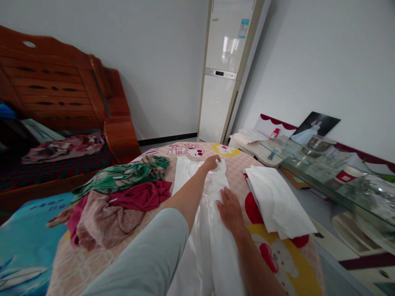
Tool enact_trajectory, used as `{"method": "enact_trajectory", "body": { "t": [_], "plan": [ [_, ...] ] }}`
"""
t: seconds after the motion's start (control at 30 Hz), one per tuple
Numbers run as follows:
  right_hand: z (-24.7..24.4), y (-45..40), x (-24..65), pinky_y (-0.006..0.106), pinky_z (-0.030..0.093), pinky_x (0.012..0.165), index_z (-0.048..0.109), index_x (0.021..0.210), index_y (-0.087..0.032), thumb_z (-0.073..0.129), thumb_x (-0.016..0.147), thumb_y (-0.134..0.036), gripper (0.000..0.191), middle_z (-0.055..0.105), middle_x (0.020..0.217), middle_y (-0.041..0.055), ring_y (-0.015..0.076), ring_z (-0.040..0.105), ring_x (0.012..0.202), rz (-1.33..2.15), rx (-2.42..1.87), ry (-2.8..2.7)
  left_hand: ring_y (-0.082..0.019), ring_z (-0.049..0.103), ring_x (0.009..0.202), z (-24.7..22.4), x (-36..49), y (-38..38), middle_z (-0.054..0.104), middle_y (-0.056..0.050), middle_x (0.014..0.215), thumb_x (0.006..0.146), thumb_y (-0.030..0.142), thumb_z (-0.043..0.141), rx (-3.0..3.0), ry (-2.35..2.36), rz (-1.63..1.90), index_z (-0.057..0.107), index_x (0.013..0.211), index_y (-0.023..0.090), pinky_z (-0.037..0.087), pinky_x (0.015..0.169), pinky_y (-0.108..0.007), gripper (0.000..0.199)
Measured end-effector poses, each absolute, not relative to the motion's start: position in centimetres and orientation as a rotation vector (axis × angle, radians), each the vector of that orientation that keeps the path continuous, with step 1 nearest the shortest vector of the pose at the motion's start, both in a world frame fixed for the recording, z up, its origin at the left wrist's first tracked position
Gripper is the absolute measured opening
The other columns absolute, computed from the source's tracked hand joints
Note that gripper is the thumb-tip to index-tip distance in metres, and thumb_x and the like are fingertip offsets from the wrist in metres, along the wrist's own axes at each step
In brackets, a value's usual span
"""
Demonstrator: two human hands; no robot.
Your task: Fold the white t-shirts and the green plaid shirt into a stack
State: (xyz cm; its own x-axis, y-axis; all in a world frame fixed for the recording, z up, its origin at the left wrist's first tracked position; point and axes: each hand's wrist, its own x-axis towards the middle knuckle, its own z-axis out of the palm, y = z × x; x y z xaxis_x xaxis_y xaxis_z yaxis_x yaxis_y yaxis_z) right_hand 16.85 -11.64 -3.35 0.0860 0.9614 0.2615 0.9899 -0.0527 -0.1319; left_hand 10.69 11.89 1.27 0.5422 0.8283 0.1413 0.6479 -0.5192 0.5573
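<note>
From the head camera, we see a metal bowl (321, 142) on a glass shelf (304, 181), its contents too small to tell. A long white garment (212, 246), softly shiny and creased lengthwise, lies on a patterned tablecloth (89, 267) between rumpled clothes (101, 218) and folded white fabric (274, 197). The left hand (212, 163) curls its fingers at the garment's far end, though whether they pinch it we cannot tell; the right hand (231, 209) rests on it, fingers extended.

Left hand (212, 162) farther out, fingers curled, grip unclear. Left forearm (187, 197) bare, extended behind it; pale sleeve (145, 257) higher up. Right hand (231, 209) nearer, right of the left: palm down, fingers extended. Right forearm (254, 259) bare, angled in from lower right.
</note>
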Motion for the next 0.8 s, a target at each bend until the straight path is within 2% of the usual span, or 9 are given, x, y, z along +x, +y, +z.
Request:
{"method": "enact_trajectory", "body": {
  "t": [0.13, 0.2, 0.33, 0.43, 0.57, 0.67, 0.8],
  "plan": [
    [-3.5, -11.6, 16.9, 0.043, 0.027, 0.111, 0.048, 0.136, -0.011, 0.041, 0.094, -0.032, 0.047, 0.044, 0.145, 0.0145, 0.0283, 0.037, 0.134, -0.155, -2.078, -1.935, -0.012, 0.064, 0.090, 1.3, 10.5, 12.6, 0.074, 0.000, 0.095, 0.069, -0.004, 0.044, 2.335, 1.064, 0.469, 0.076, 0.091, 0.018, 0.047, 0.087, -0.019, 0.045],
    [-3.6, -11.6, 16.9, 0.043, 0.027, 0.111, 0.048, 0.136, -0.011, 0.041, 0.095, -0.033, 0.047, 0.044, 0.145, 0.0147, 0.0281, 0.038, 0.134, -0.165, -2.065, -1.936, -0.013, 0.065, 0.086, 1.2, 10.8, 12.7, 0.075, 0.000, 0.089, 0.071, -0.002, 0.047, 2.315, 1.063, 0.450, 0.077, 0.092, 0.018, 0.048, 0.085, -0.019, 0.042],
    [-3.9, -11.6, 17.1, 0.043, 0.028, 0.110, 0.050, 0.135, -0.011, 0.041, 0.094, -0.032, 0.046, 0.045, 0.144, 0.0156, 0.0276, 0.039, 0.133, -0.182, -2.031, -1.939, -0.014, 0.066, 0.087, 0.9, 11.2, 12.7, 0.076, -0.002, 0.090, 0.073, 0.004, 0.054, 2.264, 1.126, 0.474, 0.077, 0.096, 0.018, 0.048, 0.084, -0.020, 0.036],
    [-4.0, -11.7, 17.3, 0.043, 0.030, 0.109, 0.053, 0.132, -0.012, 0.041, 0.094, -0.032, 0.044, 0.043, 0.145, 0.0163, 0.0285, 0.036, 0.134, -0.233, -2.045, -1.862, -0.014, 0.065, 0.090, 0.9, 11.1, 12.7, 0.075, -0.003, 0.094, 0.075, 0.001, 0.047, 2.222, 1.184, 0.518, 0.076, 0.099, 0.018, 0.047, 0.085, -0.019, 0.041],
    [-4.0, -11.6, 17.6, 0.045, 0.030, 0.107, 0.057, 0.128, -0.014, 0.039, 0.095, -0.033, 0.042, 0.045, 0.142, 0.0173, 0.0306, 0.037, 0.133, -0.250, -2.128, -1.735, -0.012, 0.064, 0.078, 1.2, 10.6, 12.7, 0.076, -0.003, 0.090, 0.073, -0.002, 0.045, 2.188, 1.132, 0.489, 0.077, 0.095, 0.018, 0.049, 0.080, -0.019, 0.045],
    [-4.1, -11.5, 17.8, 0.044, 0.030, 0.108, 0.055, 0.131, -0.012, 0.039, 0.094, -0.035, 0.046, 0.048, 0.139, 0.0167, 0.0299, 0.039, 0.130, -0.202, -2.134, -1.721, -0.011, 0.064, 0.076, 1.3, 10.4, 12.6, 0.076, -0.002, 0.088, 0.071, -0.002, 0.048, 2.166, 1.106, 0.480, 0.078, 0.094, 0.020, 0.049, 0.077, -0.019, 0.043],
    [-4.3, -11.3, 17.9, 0.043, 0.028, 0.109, 0.050, 0.134, -0.009, 0.036, 0.094, -0.033, 0.049, 0.049, 0.139, 0.0160, 0.0287, 0.039, 0.129, -0.145, -2.123, -1.689, -0.014, 0.065, 0.081, 1.2, 10.5, 12.4, 0.076, -0.003, 0.089, 0.076, 0.009, 0.056, 2.113, 1.188, 0.556, 0.076, 0.098, 0.017, 0.050, 0.075, -0.021, 0.031]
  ]
}}
